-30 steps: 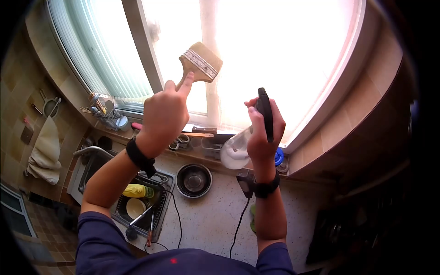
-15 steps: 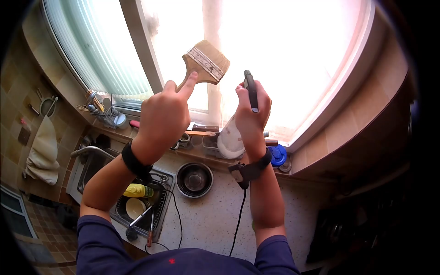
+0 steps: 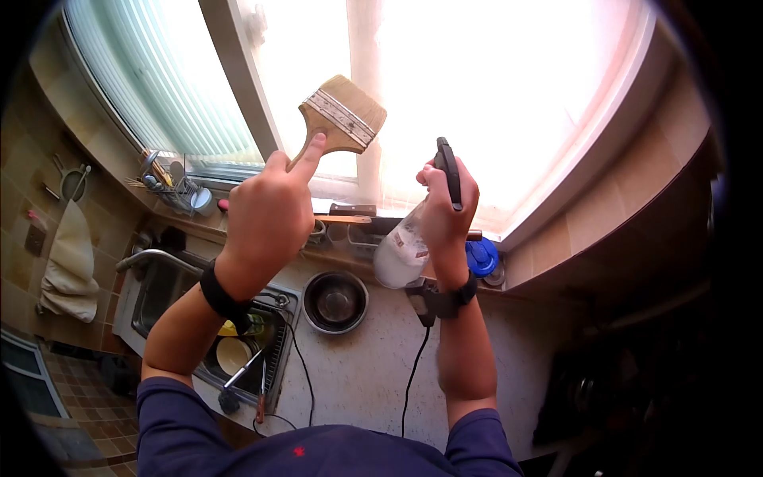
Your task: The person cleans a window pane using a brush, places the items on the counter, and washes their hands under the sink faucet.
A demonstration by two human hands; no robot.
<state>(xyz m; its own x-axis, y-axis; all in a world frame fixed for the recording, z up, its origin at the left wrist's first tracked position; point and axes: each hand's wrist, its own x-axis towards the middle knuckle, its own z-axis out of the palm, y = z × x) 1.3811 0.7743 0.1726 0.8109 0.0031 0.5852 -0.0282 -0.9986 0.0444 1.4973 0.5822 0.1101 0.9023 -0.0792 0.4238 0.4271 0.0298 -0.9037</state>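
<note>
My left hand [image 3: 270, 211] is closed round the handle of a wide flat brush [image 3: 343, 115], its index finger stretched along the wood. The brush's pale bristles point up and to the right in front of the bright window [image 3: 493, 87]. To the right, my right hand [image 3: 449, 203] grips the black trigger head of a spray bottle [image 3: 401, 253]. The bottle's clear body hangs tilted below and left of that hand, with whitish liquid and a small label showing. A black band with a cable sits on each wrist.
Below the window, a sill holds a knife [image 3: 352, 210], a utensil rack [image 3: 171, 191] and a blue-lidded jar [image 3: 482, 258]. A metal bowl [image 3: 335, 302] stands on the counter [image 3: 362, 381], beside a sink [image 3: 159, 294] containing a pale bowl [image 3: 234, 354]. Cloth [image 3: 71, 262] hangs at left.
My left hand and the brush have shifted slightly left. My right hand with the spray bottle rose, then came down a little; the bottle's tilt has changed.
</note>
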